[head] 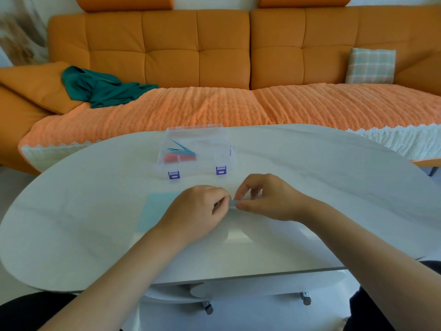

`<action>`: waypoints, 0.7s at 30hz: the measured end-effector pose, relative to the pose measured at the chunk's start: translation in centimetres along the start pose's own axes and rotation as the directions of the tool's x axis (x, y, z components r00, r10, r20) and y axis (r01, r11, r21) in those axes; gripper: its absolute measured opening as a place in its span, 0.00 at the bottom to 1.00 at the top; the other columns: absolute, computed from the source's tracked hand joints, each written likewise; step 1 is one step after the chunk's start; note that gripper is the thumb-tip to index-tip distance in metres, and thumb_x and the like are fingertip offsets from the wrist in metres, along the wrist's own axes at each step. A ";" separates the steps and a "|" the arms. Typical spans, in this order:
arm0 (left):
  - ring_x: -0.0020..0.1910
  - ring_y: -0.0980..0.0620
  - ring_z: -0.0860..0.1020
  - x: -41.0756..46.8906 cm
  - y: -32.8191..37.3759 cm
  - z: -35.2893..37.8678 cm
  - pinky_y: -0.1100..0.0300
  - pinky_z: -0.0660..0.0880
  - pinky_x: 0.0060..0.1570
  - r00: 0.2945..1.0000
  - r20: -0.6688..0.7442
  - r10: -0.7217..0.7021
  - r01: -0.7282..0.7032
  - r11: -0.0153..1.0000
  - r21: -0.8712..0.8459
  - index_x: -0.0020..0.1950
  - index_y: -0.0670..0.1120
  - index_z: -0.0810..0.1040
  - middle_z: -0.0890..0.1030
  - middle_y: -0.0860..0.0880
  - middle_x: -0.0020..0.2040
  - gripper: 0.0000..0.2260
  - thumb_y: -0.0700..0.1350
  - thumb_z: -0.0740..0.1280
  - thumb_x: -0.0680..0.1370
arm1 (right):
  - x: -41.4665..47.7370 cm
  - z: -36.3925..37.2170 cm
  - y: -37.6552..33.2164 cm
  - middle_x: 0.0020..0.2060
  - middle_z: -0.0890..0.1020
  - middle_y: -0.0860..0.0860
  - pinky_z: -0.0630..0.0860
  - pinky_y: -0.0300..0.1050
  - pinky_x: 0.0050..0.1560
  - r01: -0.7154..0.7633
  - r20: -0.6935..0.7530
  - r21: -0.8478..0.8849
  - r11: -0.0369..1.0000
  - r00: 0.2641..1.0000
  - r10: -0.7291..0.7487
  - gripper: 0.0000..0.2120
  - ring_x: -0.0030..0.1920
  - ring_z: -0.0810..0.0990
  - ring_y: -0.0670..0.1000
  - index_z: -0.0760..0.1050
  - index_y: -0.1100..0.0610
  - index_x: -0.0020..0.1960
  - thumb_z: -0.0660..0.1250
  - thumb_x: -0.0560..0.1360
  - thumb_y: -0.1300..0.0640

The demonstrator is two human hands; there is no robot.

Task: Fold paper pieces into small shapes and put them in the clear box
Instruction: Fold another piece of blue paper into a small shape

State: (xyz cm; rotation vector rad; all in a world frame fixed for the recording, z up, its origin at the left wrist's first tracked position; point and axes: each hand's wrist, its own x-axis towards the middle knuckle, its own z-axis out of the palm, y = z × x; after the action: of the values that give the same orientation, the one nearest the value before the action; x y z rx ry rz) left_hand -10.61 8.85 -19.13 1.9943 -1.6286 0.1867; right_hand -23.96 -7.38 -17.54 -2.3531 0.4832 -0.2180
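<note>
A small blue folded paper (232, 203) sits pinched between both hands just above the white table (334, 187). The left hand (198, 211) and the right hand (265, 197) both have fingers curled around its ends. A light blue sheet (157, 209) lies flat under the left hand. Behind them stands the clear box (195, 151), holding folded blue and red shapes (181, 155), before an orange sofa (214, 56).

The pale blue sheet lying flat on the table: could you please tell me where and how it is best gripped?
Probably the far left corner of the pale blue sheet: it lies bare, while the left hand, pinching the folded piece, hides the right side. The sheet lies flat on the table, so come low from the left and lift that corner with a fingertip before pinching.
</note>
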 end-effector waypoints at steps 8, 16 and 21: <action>0.35 0.51 0.85 0.4 0.7 -2.7 0.57 0.82 0.40 0.876 0.219 -0.430 0.475 0.694 -0.541 0.41 0.46 0.85 0.86 0.50 0.34 0.08 0.41 0.68 0.78 | -0.1 -0.5 -2.3 0.33 0.81 0.44 0.73 0.34 0.36 -0.013 -0.002 0.284 0.959 1.000 0.015 0.06 0.34 0.76 0.43 0.83 0.52 0.41 0.70 0.76 0.57; 0.36 0.55 0.85 -0.2 1.2 -2.4 0.59 0.82 0.42 0.881 0.226 -0.416 0.472 0.735 -0.487 0.39 0.47 0.85 0.86 0.52 0.34 0.07 0.45 0.71 0.76 | -0.4 1.0 -3.3 0.36 0.84 0.43 0.77 0.35 0.41 0.045 -0.131 0.091 0.995 0.991 -0.033 0.06 0.39 0.80 0.43 0.83 0.47 0.37 0.71 0.72 0.54; 0.31 0.61 0.80 -0.2 1.2 -2.9 0.68 0.75 0.36 0.906 0.181 -0.382 0.422 0.825 -0.375 0.35 0.48 0.83 0.84 0.56 0.31 0.08 0.43 0.72 0.75 | -0.3 0.4 -2.6 0.35 0.83 0.43 0.78 0.40 0.41 0.022 -0.061 0.014 1.000 0.998 -0.021 0.05 0.37 0.79 0.44 0.82 0.47 0.38 0.70 0.72 0.53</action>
State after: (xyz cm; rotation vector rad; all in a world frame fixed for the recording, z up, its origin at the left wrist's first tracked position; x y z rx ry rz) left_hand -11.15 10.27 -16.41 1.9768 -1.1369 -0.3886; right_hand -23.43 -5.24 -16.08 -2.3442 0.4839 -0.3025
